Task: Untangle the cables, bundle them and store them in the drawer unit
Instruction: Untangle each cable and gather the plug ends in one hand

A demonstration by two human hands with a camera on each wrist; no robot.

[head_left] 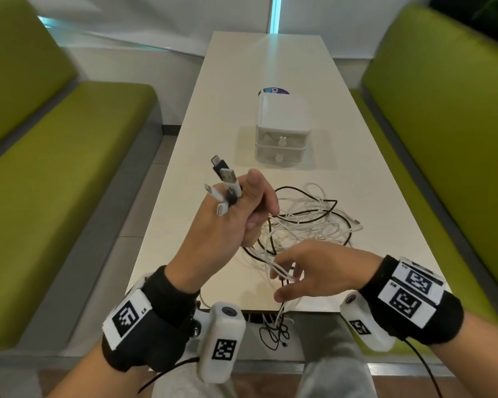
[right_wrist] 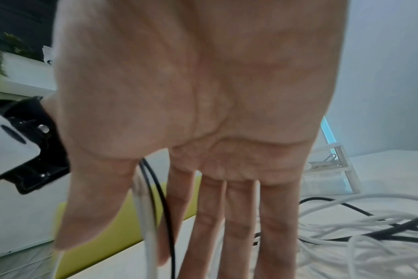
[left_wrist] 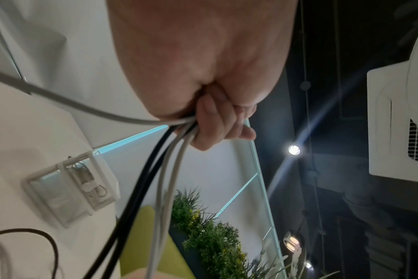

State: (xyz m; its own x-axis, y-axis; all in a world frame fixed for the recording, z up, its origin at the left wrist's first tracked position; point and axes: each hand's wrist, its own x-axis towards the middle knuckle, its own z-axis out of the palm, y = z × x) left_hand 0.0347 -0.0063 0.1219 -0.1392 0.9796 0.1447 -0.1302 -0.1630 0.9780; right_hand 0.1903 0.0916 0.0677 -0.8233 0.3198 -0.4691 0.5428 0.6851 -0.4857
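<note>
A tangle of white and black cables (head_left: 305, 222) lies on the white table (head_left: 213, 156) in front of me. My left hand (head_left: 242, 208) is raised and grips a bunch of cable ends, with several plugs (head_left: 226, 182) sticking up out of the fist. In the left wrist view the gripped cables (left_wrist: 170, 151) hang down from the curled fingers (left_wrist: 217, 124). My right hand (head_left: 296, 271) hovers near the table's front edge with fingers straight, and cable strands (right_wrist: 150, 207) run between thumb and forefinger. The small white drawer unit (head_left: 282, 130) stands beyond the tangle, both drawers closed.
Green upholstered benches (head_left: 55, 156) flank the table on both sides. A blue round label (head_left: 275, 91) lies behind the drawer unit. Some cable loops (head_left: 276, 328) hang over the table's near edge above my lap.
</note>
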